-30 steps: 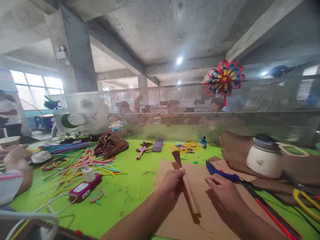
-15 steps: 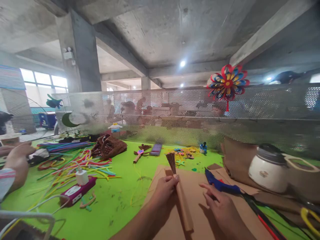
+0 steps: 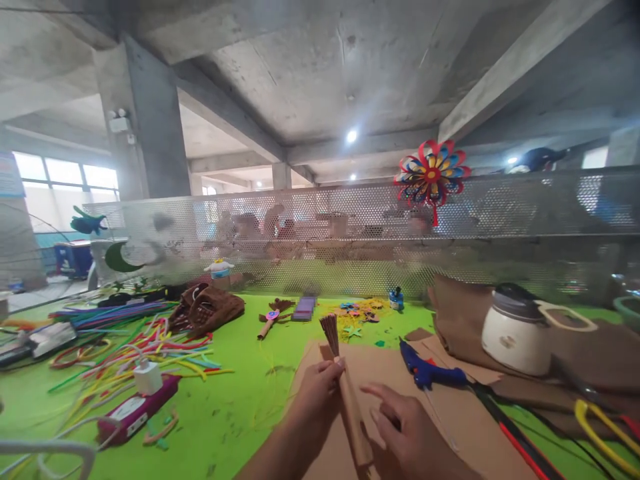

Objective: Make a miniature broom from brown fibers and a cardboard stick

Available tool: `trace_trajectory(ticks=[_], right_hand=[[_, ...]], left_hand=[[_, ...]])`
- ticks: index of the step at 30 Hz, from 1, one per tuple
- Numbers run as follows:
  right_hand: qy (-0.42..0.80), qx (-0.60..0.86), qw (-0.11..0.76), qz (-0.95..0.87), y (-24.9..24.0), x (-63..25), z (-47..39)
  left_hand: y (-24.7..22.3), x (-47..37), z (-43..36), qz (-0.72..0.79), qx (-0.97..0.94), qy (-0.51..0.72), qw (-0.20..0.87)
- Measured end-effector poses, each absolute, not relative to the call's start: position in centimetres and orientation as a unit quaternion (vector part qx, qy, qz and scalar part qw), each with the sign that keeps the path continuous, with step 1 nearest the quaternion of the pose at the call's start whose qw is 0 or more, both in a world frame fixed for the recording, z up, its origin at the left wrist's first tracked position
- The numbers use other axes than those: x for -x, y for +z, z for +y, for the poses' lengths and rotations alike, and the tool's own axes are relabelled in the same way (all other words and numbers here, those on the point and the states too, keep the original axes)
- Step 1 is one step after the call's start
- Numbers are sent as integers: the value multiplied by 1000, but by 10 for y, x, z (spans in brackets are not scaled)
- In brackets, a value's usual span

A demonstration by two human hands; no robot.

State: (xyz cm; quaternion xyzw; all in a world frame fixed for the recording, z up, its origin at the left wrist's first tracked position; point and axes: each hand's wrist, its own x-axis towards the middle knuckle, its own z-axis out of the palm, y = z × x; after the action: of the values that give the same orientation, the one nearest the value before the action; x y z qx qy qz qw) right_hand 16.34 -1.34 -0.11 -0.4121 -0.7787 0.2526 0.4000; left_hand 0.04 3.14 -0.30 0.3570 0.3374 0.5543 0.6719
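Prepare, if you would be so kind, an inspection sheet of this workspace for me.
Surface: green tabletop with small dark marks; brown paper sheet on its near part.
Items in work: brown paper tube, slanted, a bristly tuft at its far end.
Clutter: colourful strips strewn at left; blue glue gun and cream kettle at right.
Hands: left hand grips the tube; right hand open beside it.
Cables: white cable loops near the purple power strip.
Surroundings: perforated screen behind, bearing a flower-shaped ornament.
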Motion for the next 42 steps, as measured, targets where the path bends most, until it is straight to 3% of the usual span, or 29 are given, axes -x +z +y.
trace_trajectory(ticks=[6, 9, 14, 19, 25, 31, 38, 42], right_hand=[[123, 299, 332, -886, 167, -102, 9], [67, 256, 309, -913, 204, -89, 10], [85, 297, 294, -905, 140, -143, 3], [100, 459, 346, -812, 60, -221, 22], [58, 510, 309, -801, 2, -259, 41], [-70, 535, 310, -783, -12, -265, 46], [-152, 549, 361, -738, -12, -281, 39], [-165, 563, 344, -733, -18, -290, 40]], left_hand=[[1, 0, 23, 371, -368, 540, 660], [6, 0, 20, 360, -380, 518, 677], [10, 0, 26, 401, -329, 555, 650], [19, 2, 43, 455, -295, 575, 613], [22, -9, 50, 468, -316, 574, 593], [8, -12, 40, 459, -322, 569, 601], [11, -3, 44, 433, -364, 563, 603], [15, 4, 46, 435, -385, 558, 592]])
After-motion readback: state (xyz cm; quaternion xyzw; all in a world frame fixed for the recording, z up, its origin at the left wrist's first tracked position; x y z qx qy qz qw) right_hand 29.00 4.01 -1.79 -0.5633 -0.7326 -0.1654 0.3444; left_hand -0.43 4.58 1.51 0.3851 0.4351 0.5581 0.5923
